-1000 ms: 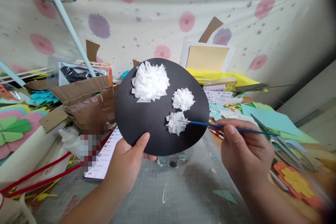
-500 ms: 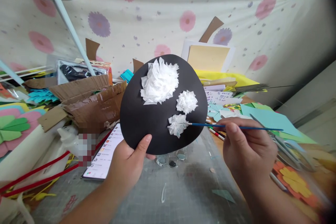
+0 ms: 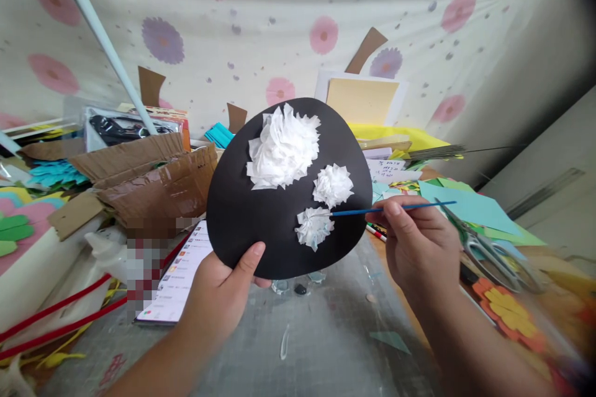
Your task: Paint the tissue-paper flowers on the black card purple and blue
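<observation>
Nearest to me, the grey mat spreads across the worktop, a green paper scrap lying on it; and above it, here's my left hand, clamping the black disc at its lower edge, thumb across the front, fingers mostly hidden behind; the disc is up off the mat, its face tilted towards me; over on the other side my right hand pinches the blue-handled brush between thumb and fingers, and the brush tip is right at the lower small tuft of white paper; the upper small tuft sits just above that one, and the big white tuft fills the upper part of the disc; beside my left forearm lies a lit phone; out past my right hand, scissors rest near an orange-and-yellow paper flower; farther back, a brown cardboard box stands on the left; behind everything hangs a flowered cloth.
</observation>
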Motion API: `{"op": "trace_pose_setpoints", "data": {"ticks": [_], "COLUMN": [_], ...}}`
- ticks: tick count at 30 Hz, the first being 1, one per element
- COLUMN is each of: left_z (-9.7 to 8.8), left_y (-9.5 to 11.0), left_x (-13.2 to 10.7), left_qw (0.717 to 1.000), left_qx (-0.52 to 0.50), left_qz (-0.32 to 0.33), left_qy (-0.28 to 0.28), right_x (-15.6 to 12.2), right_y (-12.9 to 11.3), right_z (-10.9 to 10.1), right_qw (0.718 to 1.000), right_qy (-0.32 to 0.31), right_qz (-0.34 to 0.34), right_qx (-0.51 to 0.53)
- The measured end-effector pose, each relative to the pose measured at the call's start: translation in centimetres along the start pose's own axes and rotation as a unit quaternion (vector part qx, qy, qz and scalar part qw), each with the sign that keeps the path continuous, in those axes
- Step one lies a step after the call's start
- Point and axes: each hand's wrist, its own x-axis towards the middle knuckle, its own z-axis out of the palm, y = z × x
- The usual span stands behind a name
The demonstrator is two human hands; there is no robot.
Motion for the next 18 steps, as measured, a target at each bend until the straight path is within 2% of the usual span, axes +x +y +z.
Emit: {"op": "trace_pose_setpoints", "data": {"ticks": [3,5,7,10,14,18], "left_z": [-0.2,-0.2,-0.1,0.2,-0.1,-0.6], "left_y": [-0.7,-0.9,-0.8,-0.2,0.3,0.3], "left_x": [0.7,1.1,1.3,1.7,2.8,3.9], "left_qw": [0.999,0.996,0.991,0.980,0.961,0.943], "left_qx": [0.009,-0.045,-0.103,-0.185,-0.274,-0.331], "left_qz": [0.024,0.021,0.011,-0.013,-0.021,-0.011], "left_qy": [-0.037,-0.074,-0.085,-0.068,-0.029,0.030], "right_x": [0.1,0.2,0.4,0.9,1.9,1.8], "right_y": [-0.1,-0.3,-0.7,-1.5,-2.0,-1.2], "right_z": [0.0,0.0,0.0,-0.5,-1.8,-1.8], "right_qw": [1.000,0.999,0.999,0.996,0.990,0.989], "right_qy": [0.004,0.000,-0.010,-0.026,-0.057,-0.132], "right_qz": [0.002,-0.006,-0.016,-0.025,0.004,0.045], "right_qx": [0.023,0.032,0.036,0.083,0.132,0.040]}}
